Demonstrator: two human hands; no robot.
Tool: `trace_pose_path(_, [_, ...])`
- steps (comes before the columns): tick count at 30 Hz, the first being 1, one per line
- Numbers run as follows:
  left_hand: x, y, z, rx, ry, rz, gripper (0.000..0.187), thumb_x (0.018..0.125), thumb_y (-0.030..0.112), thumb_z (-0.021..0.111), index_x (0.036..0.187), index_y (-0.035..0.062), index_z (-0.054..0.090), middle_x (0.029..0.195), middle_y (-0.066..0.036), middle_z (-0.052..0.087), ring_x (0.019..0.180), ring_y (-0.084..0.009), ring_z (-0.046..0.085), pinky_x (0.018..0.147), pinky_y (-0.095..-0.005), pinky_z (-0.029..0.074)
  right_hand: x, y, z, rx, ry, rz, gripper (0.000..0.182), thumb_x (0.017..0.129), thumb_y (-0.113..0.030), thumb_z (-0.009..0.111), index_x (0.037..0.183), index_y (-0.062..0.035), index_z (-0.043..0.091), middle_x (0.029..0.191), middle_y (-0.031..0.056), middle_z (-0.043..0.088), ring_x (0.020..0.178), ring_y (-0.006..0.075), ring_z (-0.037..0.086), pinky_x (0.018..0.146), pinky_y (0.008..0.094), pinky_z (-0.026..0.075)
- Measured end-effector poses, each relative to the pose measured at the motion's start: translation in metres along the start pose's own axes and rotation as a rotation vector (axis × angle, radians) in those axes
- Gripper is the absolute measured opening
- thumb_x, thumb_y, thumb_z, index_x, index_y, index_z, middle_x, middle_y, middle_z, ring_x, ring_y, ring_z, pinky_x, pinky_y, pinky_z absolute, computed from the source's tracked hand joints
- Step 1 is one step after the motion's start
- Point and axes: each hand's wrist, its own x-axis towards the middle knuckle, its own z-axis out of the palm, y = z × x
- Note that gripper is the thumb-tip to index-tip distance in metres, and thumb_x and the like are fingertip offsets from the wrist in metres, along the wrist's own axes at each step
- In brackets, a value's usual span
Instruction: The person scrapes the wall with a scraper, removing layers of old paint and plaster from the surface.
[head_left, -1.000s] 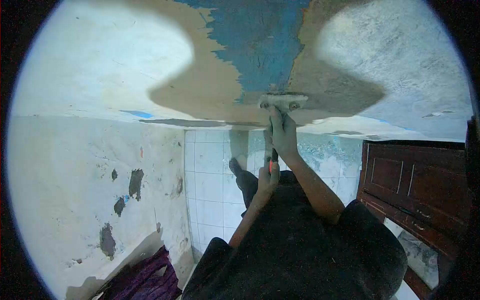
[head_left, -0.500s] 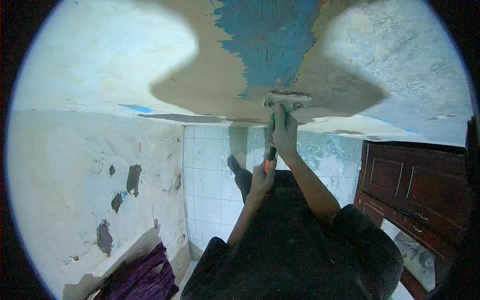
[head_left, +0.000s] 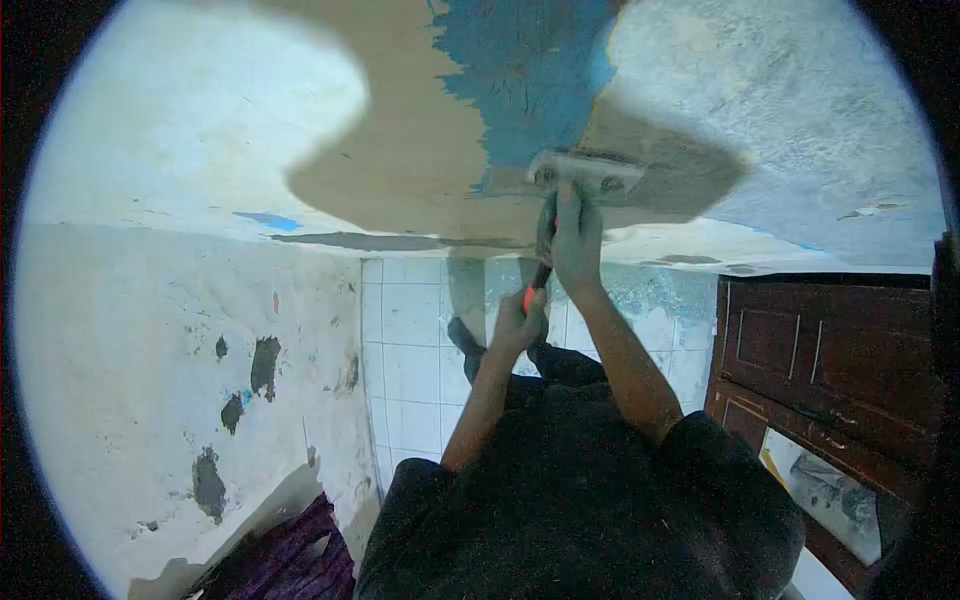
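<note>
In front of me a long-handled wall scraper [head_left: 590,178] with a wide pale head and two round fixings lies against the wall surface. Its blade edge meets the lower end of a ragged blue paint patch [head_left: 525,85]. My right hand [head_left: 577,235] is closed around the upper handle, its thumb stretched toward the head. Lower down, my left hand [head_left: 520,322] grips the handle by its red-orange part [head_left: 528,298]. The head looks slightly smeared by motion. Cream coating [head_left: 410,130] borders the blue on the left, rough grey-white surface [head_left: 780,90] on the right.
Below is a white tiled floor [head_left: 410,310] where my feet show. A side wall [head_left: 130,370] with dark chipped spots stands left, purple cloth [head_left: 290,550] at its bottom. A dark brown wooden cabinet [head_left: 830,350] stands right.
The scraper head has moved slightly up and right along the wall and now tilts down to the right. Both hands have moved with the handle, keeping their hold.
</note>
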Motion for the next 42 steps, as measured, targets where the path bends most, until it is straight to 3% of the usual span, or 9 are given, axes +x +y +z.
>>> trace_pose_path(5, [-0.028,-0.063,0.025,0.012,0.034,-0.14,0.04,0.089,0.036,0.048,0.074,-0.0003,0.052,0.054,-0.004,0.047,0.053,-0.0118,0.045,0.047,-0.0333,0.036,-0.009,0.033,-0.019,-0.061,0.128,0.051,0.036,0.093,-0.037,0.043,0.068,-0.0103,0.042,0.05,-0.0043,0.036,0.036,0.0045,0.029,0.033,0.0211,0.022])
trace_pose_path(15, [-0.037,-0.026,0.035,-0.078,0.049,-0.181,0.046,0.092,0.038,0.042,0.067,0.0001,0.049,0.056,-0.001,0.045,0.054,-0.0109,0.041,0.049,-0.0316,0.033,-0.012,0.023,-0.015,-0.2,0.169,0.057,0.03,0.094,-0.027,0.043,0.074,-0.0061,0.048,0.05,-0.0046,0.034,0.04,0.0031,0.033,0.035,0.0216,0.028])
trace_pose_path(22, [-0.024,0.001,0.04,-0.135,0.06,-0.122,0.039,0.091,0.033,0.043,0.069,0.0019,0.048,0.054,-0.001,0.044,0.053,-0.0098,0.041,0.047,-0.0292,0.033,-0.004,0.015,-0.014,-0.224,0.034,-0.015,0.025,0.094,-0.027,0.045,0.08,-0.0067,0.05,0.051,-0.0045,0.036,0.041,0.0037,0.035,0.039,0.0208,0.03])
trace_pose_path(24, [-0.032,-0.014,0.05,-0.157,0.044,-0.164,0.038,0.091,0.033,0.043,0.069,0.0018,0.048,0.054,-0.001,0.044,0.053,-0.0101,0.042,0.047,-0.0292,0.033,-0.001,0.04,-0.03,-0.293,0.099,-0.155,0.025,0.093,-0.023,0.047,0.099,-0.0014,0.057,0.052,-0.0045,0.039,0.044,0.0056,0.036,0.042,0.0244,0.031])
trace_pose_path(26, [-0.031,-0.023,0.054,-0.186,0.038,-0.221,0.038,0.091,0.032,0.042,0.069,0.0017,0.049,0.054,-0.001,0.044,0.053,-0.0105,0.042,0.048,-0.0293,0.033,-0.005,0.024,-0.029,-0.203,0.081,0.067,0.026,0.093,-0.023,0.047,0.1,-0.0004,0.058,0.053,-0.0045,0.039,0.045,0.0057,0.036,0.042,0.025,0.031])
trace_pose_path(28, [-0.031,-0.018,0.05,-0.028,0.043,-0.129,0.039,0.092,0.032,0.04,0.07,0.0011,0.049,0.055,-0.002,0.044,0.052,-0.0118,0.043,0.048,-0.0298,0.034,-0.006,0.018,-0.024,-0.274,0.059,0.034,0.025,0.094,-0.028,0.045,0.082,-0.0058,0.05,0.051,-0.0044,0.037,0.04,0.0046,0.035,0.037,0.0217,0.03])
trace_pose_path(37, [-0.04,-0.016,0.053,-0.136,0.073,-0.208,0.046,0.091,0.041,0.041,0.065,0.0038,0.047,0.056,0.002,0.041,0.054,-0.0104,0.038,0.05,-0.0306,0.032,-0.007,0.023,-0.026,-0.181,0.075,0.088,0.028,0.093,-0.03,0.046,0.081,-0.0053,0.049,0.051,-0.0029,0.037,0.04,0.0042,0.034,0.037,0.023,0.029])
trace_pose_path(40, [-0.044,0.02,0.038,-0.07,0.101,-0.18,0.044,0.092,0.041,0.041,0.069,0.0038,0.049,0.057,0.002,0.042,0.055,-0.0101,0.039,0.051,-0.0293,0.032,-0.008,0.026,-0.019,-0.305,0.09,-0.098,0.028,0.093,-0.031,0.046,0.078,-0.007,0.045,0.051,-0.0023,0.038,0.039,0.0044,0.034,0.034,0.0231,0.029])
trace_pose_path(42, [-0.047,0.013,0.029,-0.033,0.151,-0.206,0.042,0.091,0.04,0.043,0.073,0.0022,0.05,0.058,0.001,0.043,0.056,-0.0096,0.04,0.051,-0.028,0.033,-0.012,0.025,-0.015,-0.166,0.098,0.064,0.032,0.093,-0.033,0.045,0.072,-0.0081,0.043,0.051,-0.0018,0.039,0.036,0.0048,0.033,0.032,0.0229,0.027])
